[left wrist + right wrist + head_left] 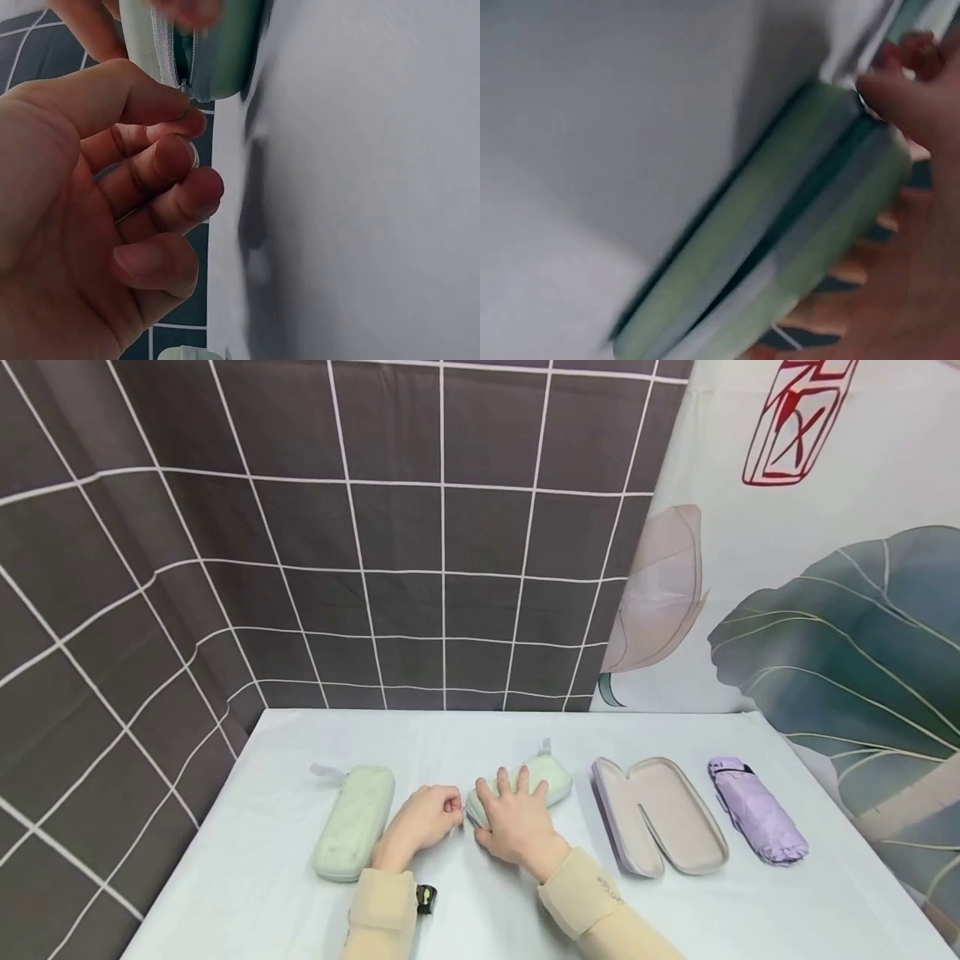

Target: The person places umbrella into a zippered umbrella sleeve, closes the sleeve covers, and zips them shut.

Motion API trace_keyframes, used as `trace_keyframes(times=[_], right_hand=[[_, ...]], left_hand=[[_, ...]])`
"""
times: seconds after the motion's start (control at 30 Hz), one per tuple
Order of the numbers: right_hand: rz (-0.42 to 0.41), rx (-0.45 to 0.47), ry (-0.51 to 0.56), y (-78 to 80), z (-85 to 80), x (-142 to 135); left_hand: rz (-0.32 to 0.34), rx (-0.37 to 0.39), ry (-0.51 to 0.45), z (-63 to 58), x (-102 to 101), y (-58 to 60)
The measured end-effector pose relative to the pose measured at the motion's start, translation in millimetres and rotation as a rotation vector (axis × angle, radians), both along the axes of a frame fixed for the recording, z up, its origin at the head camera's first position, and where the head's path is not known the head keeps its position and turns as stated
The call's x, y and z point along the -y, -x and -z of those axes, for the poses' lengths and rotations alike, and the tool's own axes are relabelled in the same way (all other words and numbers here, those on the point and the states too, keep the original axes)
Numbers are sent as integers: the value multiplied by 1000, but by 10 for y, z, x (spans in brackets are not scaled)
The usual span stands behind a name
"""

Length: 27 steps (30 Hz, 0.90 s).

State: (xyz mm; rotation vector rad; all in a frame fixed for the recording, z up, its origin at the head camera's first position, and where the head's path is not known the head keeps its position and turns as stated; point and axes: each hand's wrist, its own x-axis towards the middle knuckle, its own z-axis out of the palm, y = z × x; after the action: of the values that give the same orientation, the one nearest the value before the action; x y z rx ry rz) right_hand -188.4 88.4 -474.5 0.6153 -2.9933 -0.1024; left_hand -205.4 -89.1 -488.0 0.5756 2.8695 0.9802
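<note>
A pale green zip case (555, 779) lies on the table beneath my right hand (519, 822), whose spread fingers rest across its top. At the near left end of the case, my left hand (424, 818) pinches the zipper pull (184, 87) between thumb and forefinger; the other fingers are loosely bent. The zip's two tapes stand apart in the left wrist view. A dark gap (780, 221) runs along the side of the case in the right wrist view, which is blurred.
Another pale green case (356, 822) lies left of my left hand. To the right are an opened purple case (678, 814) with a beige lining and a folded purple umbrella (759, 814). The white table (255, 893) meets a dark gridded cloth (480, 527) behind.
</note>
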Motion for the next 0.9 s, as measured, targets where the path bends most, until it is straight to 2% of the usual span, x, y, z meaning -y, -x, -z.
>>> trace_keyframes(times=[0.1,0.2,0.37,0.43,0.6,0.73,0.9], right_hand=[[-95,42,-13,58,-71,-138],[-175,69,29,143,-106,-293],[-201,100,120,202,-76,-427],[-188,78,108,188,-60,-415],[-127,-6,4,159,-28,-316],[-39,-4,-42,148,3,-226],[49,24,-65,142,19,-128]], left_hand=[[-20,-18,11,26,7,28],[-31,-35,15,44,20,46],[-35,-37,14,65,30,58],[-39,-38,14,68,28,63],[-61,-30,8,70,23,62],[-63,-23,8,64,17,54],[-59,-50,7,59,12,55]])
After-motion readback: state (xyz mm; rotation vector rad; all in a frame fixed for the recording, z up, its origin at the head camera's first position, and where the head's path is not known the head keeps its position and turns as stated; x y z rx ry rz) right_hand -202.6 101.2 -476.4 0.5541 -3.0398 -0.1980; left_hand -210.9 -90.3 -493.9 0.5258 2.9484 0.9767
